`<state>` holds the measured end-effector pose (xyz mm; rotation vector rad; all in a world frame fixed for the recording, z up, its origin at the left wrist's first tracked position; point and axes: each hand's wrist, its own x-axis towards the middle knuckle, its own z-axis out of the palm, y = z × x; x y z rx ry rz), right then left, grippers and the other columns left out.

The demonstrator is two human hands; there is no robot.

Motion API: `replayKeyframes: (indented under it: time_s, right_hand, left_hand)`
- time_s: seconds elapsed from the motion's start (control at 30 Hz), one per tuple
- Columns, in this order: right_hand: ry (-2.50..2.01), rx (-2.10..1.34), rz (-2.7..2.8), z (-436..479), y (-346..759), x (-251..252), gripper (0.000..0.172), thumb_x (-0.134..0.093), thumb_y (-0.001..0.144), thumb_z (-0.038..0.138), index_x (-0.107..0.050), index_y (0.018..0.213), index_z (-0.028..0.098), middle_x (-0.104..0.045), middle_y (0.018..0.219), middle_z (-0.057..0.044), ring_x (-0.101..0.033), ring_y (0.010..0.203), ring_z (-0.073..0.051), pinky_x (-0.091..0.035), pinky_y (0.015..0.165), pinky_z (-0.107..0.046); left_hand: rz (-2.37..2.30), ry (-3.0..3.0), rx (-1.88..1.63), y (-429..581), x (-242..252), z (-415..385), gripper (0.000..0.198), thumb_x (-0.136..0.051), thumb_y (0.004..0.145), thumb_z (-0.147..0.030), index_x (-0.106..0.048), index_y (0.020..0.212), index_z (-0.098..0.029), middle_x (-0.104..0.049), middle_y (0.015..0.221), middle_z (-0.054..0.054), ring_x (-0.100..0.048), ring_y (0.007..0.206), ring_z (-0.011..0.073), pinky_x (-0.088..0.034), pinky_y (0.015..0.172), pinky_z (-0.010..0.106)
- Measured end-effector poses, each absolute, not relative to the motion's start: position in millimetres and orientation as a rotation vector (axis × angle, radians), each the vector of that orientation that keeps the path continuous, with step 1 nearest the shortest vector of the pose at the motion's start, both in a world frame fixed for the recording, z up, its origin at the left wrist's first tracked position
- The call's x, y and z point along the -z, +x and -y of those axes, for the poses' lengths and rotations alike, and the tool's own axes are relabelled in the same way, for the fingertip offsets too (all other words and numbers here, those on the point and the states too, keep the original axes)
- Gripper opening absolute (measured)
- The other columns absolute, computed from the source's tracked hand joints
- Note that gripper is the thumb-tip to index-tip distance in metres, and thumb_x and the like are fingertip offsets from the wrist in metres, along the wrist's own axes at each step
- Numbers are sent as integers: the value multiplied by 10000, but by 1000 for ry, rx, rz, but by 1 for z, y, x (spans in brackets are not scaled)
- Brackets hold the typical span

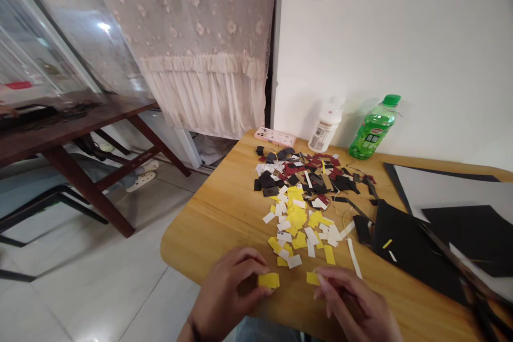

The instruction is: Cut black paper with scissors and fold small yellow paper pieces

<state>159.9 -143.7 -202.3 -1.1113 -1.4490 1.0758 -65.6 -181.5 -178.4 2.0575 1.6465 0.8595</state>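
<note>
My left hand (236, 288) is closed, thumb and fingers pinching a small yellow paper piece (268, 280) near the table's front edge; it looks like more than one layer. Across a short gap, my right hand (352, 299) pinches another yellow paper rectangle (312, 278) by its right end. Just beyond both hands lies a loose heap of yellow paper pieces (296, 216) mixed with white paper pieces (311, 235). Farther back spreads a pile of black paper scraps (319, 183) with dark red and brown bits among them.
Scissors (452, 262) rest over black sheets (409, 246) and a white sheet (433, 189) on the right. At the wall stand a green bottle (371, 131) and a white bottle (325, 128), with a pink phone (274, 137) beside them. Left is a dark wooden table (80, 123).
</note>
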Motion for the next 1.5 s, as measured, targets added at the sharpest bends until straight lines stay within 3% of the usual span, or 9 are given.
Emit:
replayKeyframes:
  time_s: [0.67, 0.93, 1.1, 1.2, 1.3, 1.5]
  right_hand:
    - [-1091, -1122, 1425, 142, 157, 204, 367, -695, 836, 598, -749, 847, 235, -711, 622, -20, -611, 460, -145, -513, 460, -198]
    - [-1152, -1083, 1519, 141, 164, 208, 399, -661, 861, 601, -742, 920, 215, -736, 706, -55, -673, 589, -192, -544, 566, -251]
    - [-1158, -1203, 1564, 147, 154, 193, 371, -614, 898, 585, -629, 967, 221, -746, 753, -66, -664, 590, -195, -508, 536, -273]
    - [-1092, -1440, 1681, 145, 140, 184, 325, -510, 950, 571, -494, 925, 248, -687, 674, 0, -586, 495, -151, -422, 475, -248]
    - [-1021, -1547, 1821, 138, 130, 181, 222, -491, 966, 443, -392, 891, 259, -616, 648, 48, -580, 543, -140, -417, 535, -235]
    - [-1018, -1498, 1952, 136, 120, 180, 116, -452, 955, 336, -400, 889, 256, -522, 635, 70, -530, 545, -142, -372, 527, -235]
  left_hand:
    - [-1645, 2053, -858, -65, 178, 179, 225, -865, 684, -104, -751, 862, -183, -749, 932, 57, -732, 845, 220, -574, 767, 305]
    - [-1616, 2076, -892, -66, 182, 180, 140, -823, 765, -203, -738, 876, -198, -744, 947, 59, -718, 845, 209, -566, 762, 298]
    - [-1600, 2046, -900, -66, 181, 181, 102, -789, 811, -261, -736, 880, -207, -740, 958, 59, -711, 863, 204, -554, 779, 301]
    - [-1601, 2047, -883, -66, 181, 181, 97, -781, 818, -261, -738, 884, -205, -741, 956, 58, -710, 858, 205, -552, 765, 301]
    - [-1623, 2051, -879, -64, 182, 182, 101, -799, 797, -234, -740, 870, -196, -744, 951, 62, -713, 858, 211, -551, 761, 303]
    - [-1619, 2052, -882, -63, 180, 181, 126, -812, 775, -177, -747, 881, -195, -753, 937, 58, -720, 834, 209, -550, 744, 296]
